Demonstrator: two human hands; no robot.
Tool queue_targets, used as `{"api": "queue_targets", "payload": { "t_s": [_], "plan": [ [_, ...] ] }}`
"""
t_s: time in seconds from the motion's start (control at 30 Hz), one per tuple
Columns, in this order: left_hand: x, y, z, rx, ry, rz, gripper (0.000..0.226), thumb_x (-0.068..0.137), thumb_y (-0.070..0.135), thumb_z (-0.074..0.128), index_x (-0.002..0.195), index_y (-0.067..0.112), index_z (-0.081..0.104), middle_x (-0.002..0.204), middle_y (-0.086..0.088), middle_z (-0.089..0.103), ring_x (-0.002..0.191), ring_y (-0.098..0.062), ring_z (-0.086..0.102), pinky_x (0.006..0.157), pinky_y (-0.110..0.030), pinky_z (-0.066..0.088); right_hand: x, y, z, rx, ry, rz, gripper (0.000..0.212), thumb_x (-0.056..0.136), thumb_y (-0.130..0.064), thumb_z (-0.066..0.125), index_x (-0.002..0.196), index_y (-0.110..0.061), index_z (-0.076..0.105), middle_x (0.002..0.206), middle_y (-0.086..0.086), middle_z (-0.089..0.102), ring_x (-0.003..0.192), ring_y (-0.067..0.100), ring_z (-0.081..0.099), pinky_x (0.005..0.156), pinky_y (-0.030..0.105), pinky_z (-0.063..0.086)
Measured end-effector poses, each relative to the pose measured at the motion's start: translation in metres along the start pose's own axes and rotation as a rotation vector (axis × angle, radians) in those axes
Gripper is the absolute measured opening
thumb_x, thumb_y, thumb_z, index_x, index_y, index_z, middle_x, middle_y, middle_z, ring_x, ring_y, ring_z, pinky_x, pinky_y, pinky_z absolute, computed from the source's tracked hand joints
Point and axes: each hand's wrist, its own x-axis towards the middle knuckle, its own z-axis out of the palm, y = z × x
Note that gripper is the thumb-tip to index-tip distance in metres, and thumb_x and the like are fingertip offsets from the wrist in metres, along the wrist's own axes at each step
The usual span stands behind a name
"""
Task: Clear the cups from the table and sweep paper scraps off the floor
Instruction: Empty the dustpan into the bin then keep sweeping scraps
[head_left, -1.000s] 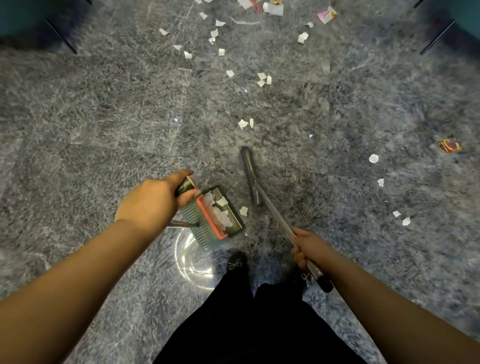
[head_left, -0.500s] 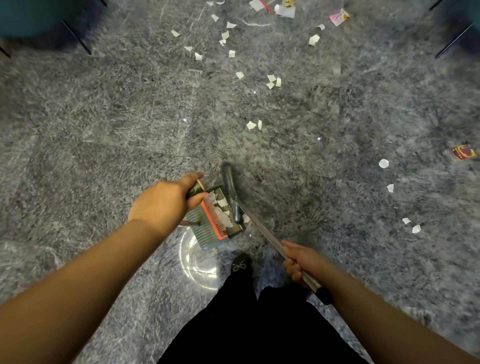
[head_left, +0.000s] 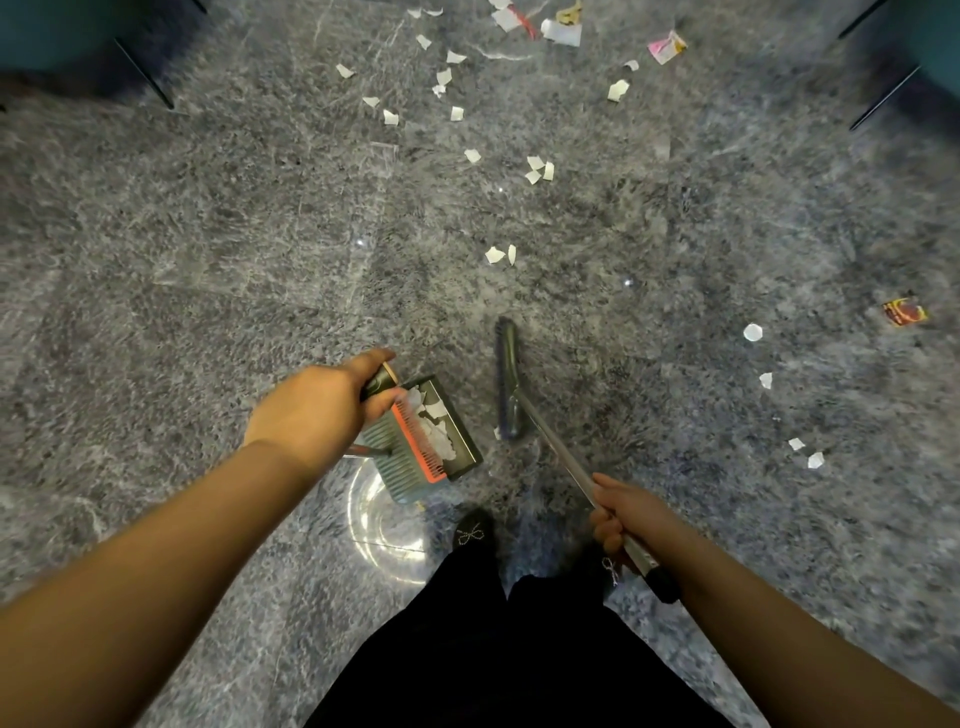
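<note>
My left hand (head_left: 317, 410) grips the handle of a dark dustpan (head_left: 462, 457) with an orange comb edge; white paper scraps lie inside it. My right hand (head_left: 623, 514) grips the metal handle of a broom whose dark head (head_left: 508, 379) stands on the grey floor just right of the dustpan, apart from it. Two white scraps (head_left: 500, 254) lie on the floor ahead of the broom head. Several more scraps (head_left: 447, 78) are scattered further ahead, and a few scraps (head_left: 802, 452) lie to the right.
Coloured wrappers lie at the top (head_left: 666, 48) and far right (head_left: 905, 313). Dark furniture legs show at the top left (head_left: 145, 73) and top right (head_left: 883, 98). My black shoes (head_left: 472, 532) and dark trousers fill the bottom centre.
The broom head, which was pulled against the dustpan mouth half a second ago, has swung back out to the right and forward. The dustpan has stayed in place.
</note>
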Motion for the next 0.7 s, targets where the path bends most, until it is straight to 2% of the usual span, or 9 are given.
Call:
{"api": "queue_targets", "payload": {
  "t_s": [0.13,0.3,0.53,0.63,0.7],
  "plan": [
    [0.000,-0.002,0.000,0.015,0.007,-0.003,0.069,0.079,0.076,0.026,0.141,0.047,0.038,0.102,-0.001,0.070,0.088,-0.028,0.066,0.062,-0.033,0.048,-0.009,0.000,-0.002,0.086,-0.031,-0.006,0.045,0.104,-0.014,0.035,0.149,-0.019,0.028,0.047,0.003,0.035,0.028,0.007,0.029,0.030,0.012,0.026],
    [0.000,0.005,-0.002,-0.025,-0.019,0.001,0.073,0.075,0.077,0.026,0.140,0.045,0.040,0.105,-0.002,0.070,0.091,-0.029,0.066,0.071,-0.036,0.054,-0.019,0.003,-0.009,-0.006,0.013,-0.054,0.045,0.104,-0.015,0.036,0.149,-0.022,0.030,0.059,0.006,0.035,0.030,0.007,0.030,0.031,0.013,0.027],
    [0.002,0.027,-0.003,-0.002,-0.070,0.040,0.078,0.074,0.078,0.022,0.142,0.043,0.038,0.108,-0.005,0.069,0.096,-0.031,0.065,0.074,-0.037,0.054,0.001,0.002,-0.011,-0.133,0.096,-0.065,0.048,0.104,-0.012,0.036,0.150,-0.022,0.028,0.058,0.006,0.041,0.033,0.010,0.033,0.034,0.017,0.030],
    [0.009,0.038,-0.004,-0.010,-0.074,0.058,0.068,0.082,0.074,0.031,0.142,0.043,0.038,0.109,-0.004,0.069,0.096,-0.030,0.065,0.070,-0.035,0.049,0.015,0.001,-0.003,-0.154,0.092,-0.069,0.046,0.104,-0.008,0.033,0.149,-0.015,0.027,0.059,0.007,0.039,0.033,0.011,0.033,0.034,0.017,0.030],
    [0.018,0.045,-0.005,-0.027,-0.078,0.063,0.061,0.087,0.069,0.039,0.142,0.042,0.040,0.110,-0.005,0.068,0.098,-0.030,0.064,0.069,-0.033,0.046,0.020,0.004,0.004,-0.116,0.076,-0.057,0.045,0.103,-0.006,0.030,0.147,-0.016,0.030,0.055,0.005,0.037,0.028,0.009,0.032,0.032,0.014,0.029]
  ]
}}
